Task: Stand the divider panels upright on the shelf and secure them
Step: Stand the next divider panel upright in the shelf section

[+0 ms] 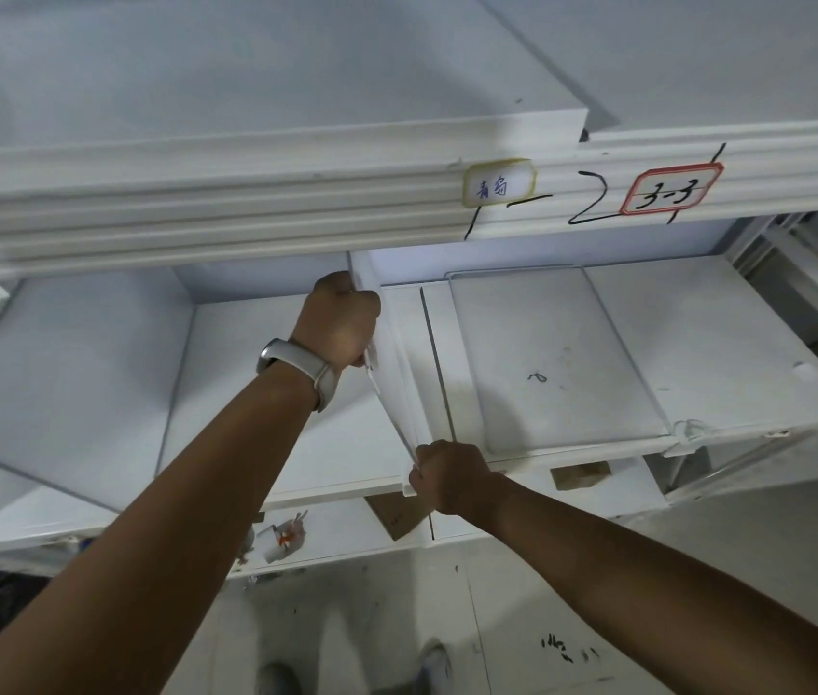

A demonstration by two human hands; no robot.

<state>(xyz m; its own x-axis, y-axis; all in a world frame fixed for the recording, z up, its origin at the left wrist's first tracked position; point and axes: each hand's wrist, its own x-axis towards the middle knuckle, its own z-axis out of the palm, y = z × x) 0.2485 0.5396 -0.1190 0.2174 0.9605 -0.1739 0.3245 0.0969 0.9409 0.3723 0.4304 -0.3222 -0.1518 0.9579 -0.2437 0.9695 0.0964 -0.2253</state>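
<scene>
The divider panel (pixel 386 363) stood on edge on the white shelf (pixel 697 343), running from the back wall to the front lip, leaning slightly. The left hand (pixel 339 323), a pale wristband (pixel 304 366) on its wrist, was closed around the panel's upper edge near the back. The right hand (pixel 449 476) was clenched on its lower front corner at the shelf's lip. A second clear panel (pixel 557 358) lay flat on the shelf just to the right. To do this step well, the panel probably needed bringing fully vertical, its front corner seated squarely at the lip before fastening, with the top steadied meanwhile. The fastener itself could not be made out.
</scene>
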